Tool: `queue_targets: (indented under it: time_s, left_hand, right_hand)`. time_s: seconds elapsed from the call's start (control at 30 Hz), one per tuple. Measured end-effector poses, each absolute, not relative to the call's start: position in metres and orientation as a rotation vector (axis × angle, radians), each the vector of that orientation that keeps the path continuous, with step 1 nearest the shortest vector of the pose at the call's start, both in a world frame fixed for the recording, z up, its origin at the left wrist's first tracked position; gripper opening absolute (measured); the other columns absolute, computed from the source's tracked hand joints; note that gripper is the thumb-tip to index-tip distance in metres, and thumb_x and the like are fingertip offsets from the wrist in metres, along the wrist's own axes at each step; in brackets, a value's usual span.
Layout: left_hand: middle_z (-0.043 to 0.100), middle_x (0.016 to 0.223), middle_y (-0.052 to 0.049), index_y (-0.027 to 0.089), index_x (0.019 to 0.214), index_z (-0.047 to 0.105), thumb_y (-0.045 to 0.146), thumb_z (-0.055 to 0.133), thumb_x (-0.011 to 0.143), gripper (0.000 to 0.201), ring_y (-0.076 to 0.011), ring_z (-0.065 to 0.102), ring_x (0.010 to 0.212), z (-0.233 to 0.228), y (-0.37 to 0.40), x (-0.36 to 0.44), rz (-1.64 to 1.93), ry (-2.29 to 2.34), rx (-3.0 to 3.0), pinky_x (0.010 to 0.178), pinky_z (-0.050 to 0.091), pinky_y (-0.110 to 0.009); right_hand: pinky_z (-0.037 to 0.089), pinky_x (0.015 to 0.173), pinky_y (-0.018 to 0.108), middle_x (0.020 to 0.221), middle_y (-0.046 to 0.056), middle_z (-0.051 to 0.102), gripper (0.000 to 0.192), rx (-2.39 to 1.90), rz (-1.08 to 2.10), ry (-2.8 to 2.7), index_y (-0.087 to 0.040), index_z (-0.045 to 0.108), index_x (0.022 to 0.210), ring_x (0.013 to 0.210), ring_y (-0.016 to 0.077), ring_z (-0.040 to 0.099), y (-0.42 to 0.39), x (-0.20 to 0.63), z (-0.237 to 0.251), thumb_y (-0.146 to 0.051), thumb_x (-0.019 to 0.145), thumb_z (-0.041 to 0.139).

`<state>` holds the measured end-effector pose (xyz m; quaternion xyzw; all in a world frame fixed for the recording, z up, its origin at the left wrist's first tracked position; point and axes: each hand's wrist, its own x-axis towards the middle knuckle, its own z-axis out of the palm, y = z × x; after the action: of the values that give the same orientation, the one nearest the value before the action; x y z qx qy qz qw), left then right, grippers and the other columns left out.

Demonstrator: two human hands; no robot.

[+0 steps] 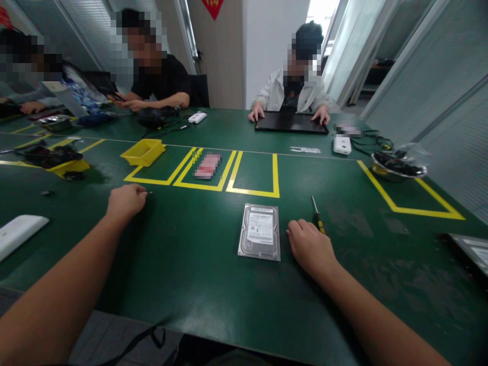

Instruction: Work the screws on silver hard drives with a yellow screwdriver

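A silver hard drive lies label side up on the green table in front of me. My right hand rests palm down just right of the drive, its fingers curled together, with nothing seen in them. Beyond its knuckles lies a screwdriver with a yellow-and-black handle, partly hidden by the hand. Off to the left, my left hand is closed at the tabletop, fingertips pinched; whatever they may hold is hidden. A tiny light-coloured piece, too small to name, lies just right of those fingertips.
A yellow bin and a pixelated reddish item stand by yellow tape outlines. Left are a loaded yellow bin and a white device. A metal bowl holds dark parts. Opposite, a person handles a black panel.
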<state>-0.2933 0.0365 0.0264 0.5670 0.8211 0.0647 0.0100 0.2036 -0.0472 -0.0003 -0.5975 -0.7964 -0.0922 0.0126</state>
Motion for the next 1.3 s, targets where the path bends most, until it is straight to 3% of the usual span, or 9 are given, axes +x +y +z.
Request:
queue_targets:
  time_s: [0.17,0.57,0.9,1.1,1.3]
  left_hand:
    - [0.068,0.076,-0.002,0.012,0.108,0.073,0.047,0.061,0.087,0.042,-0.0192,0.053,0.071,0.026,0.041,-0.298,0.131,2.638,1.614,0.066,0.037,-0.025]
    - [0.064,0.096,-0.005,0.021,0.118,0.071,0.056,0.054,0.088,0.05,-0.0139,0.04,0.064,0.021,0.041,-0.288,0.122,2.661,1.524,0.061,0.032,-0.024]
    - [0.044,0.071,-0.001,0.016,0.1,0.07,0.045,0.053,0.09,0.035,-0.0133,0.028,0.061,0.018,0.042,-0.278,0.106,2.686,1.656,0.061,0.023,-0.024]
    - [0.03,0.068,0.002,0.013,0.091,0.064,0.039,0.056,0.09,0.027,-0.0119,0.024,0.06,0.017,0.044,-0.279,0.111,2.685,1.673,0.062,0.02,-0.023]
    - [0.027,0.065,0.003,0.013,0.085,0.062,0.04,0.057,0.09,0.029,-0.0127,0.024,0.059,0.017,0.039,-0.28,0.144,2.67,1.676,0.063,0.019,-0.022]
  right_hand:
    - [0.032,0.058,0.028,0.093,0.007,0.063,0.018,-1.852,-0.285,-2.488,-0.019,0.058,0.093,0.084,0.0204,0.061,-0.046,0.204,0.0,-0.023,0.099,0.042]
    - [0.031,0.059,0.029,0.092,0.006,0.063,0.017,-1.855,-0.283,-2.487,-0.019,0.058,0.093,0.084,0.0205,0.062,-0.046,0.204,-0.001,-0.024,0.099,0.043]
    - [0.03,0.058,0.029,0.091,0.006,0.063,0.015,-1.86,-0.301,-2.498,-0.02,0.057,0.092,0.083,0.02,0.061,-0.043,0.207,-0.006,-0.026,0.099,0.045]
    - [0.029,0.058,0.029,0.091,0.006,0.063,0.015,-1.859,-0.288,-2.496,-0.02,0.057,0.093,0.083,0.0203,0.061,-0.043,0.208,-0.008,-0.026,0.098,0.045]
    - [0.03,0.058,0.029,0.091,0.006,0.063,0.016,-1.866,-0.293,-2.49,-0.02,0.057,0.092,0.084,0.0207,0.061,-0.044,0.207,-0.008,-0.026,0.098,0.044]
